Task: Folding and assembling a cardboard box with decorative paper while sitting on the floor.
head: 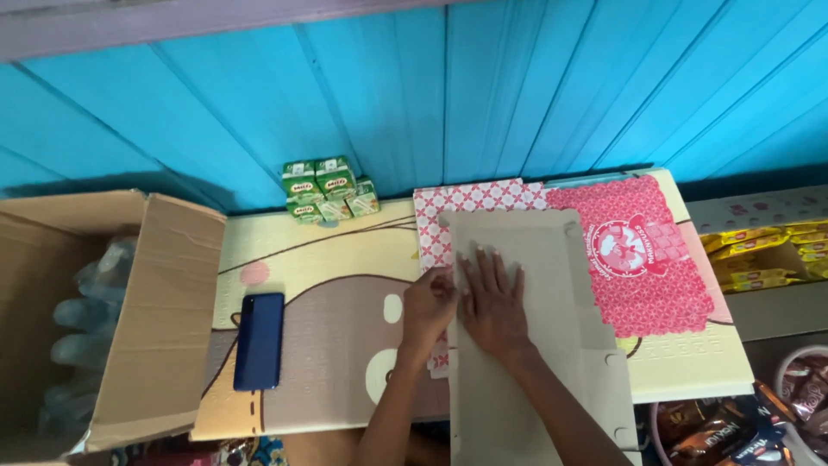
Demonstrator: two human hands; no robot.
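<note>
A flat beige cardboard sheet point(526, 250) with rounded tabs lies on a cream play mat point(328, 250) that has a brown cartoon print. My right hand point(493, 302) presses flat on the sheet, fingers spread. My left hand point(429, 304) pinches the sheet's left edge, its fingers curled around the fold. Under the sheet lies a red-and-white patterned flattened box point(642, 259), its printed side up.
A dark blue phone point(260, 340) lies on the mat at the left. An open cardboard carton point(164, 319) holding plastic bottles stands at far left. Small green drink cartons point(328, 190) sit against the blue plank wall. Yellow snack packs point(768, 255) and wrapped sweets point(724, 431) are at the right.
</note>
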